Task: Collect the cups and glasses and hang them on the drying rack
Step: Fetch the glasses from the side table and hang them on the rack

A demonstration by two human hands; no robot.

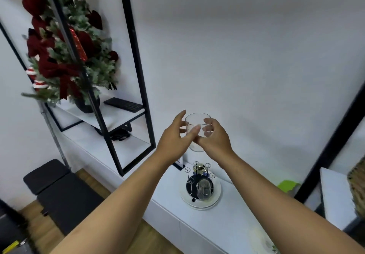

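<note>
Two hands raised above drying rack (pixel 200 184): right hand (pixel 214 137) grips clear glass (pixel 195 123); left hand (pixel 176 137), fingers extended, touches glass's side.

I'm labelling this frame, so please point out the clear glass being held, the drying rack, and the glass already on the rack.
clear glass (pixel 194 122), head view, upper wall below the rim
drying rack (pixel 216 191), head view, white base rim
hung glass (pixel 203 189), head view, its side
</note>
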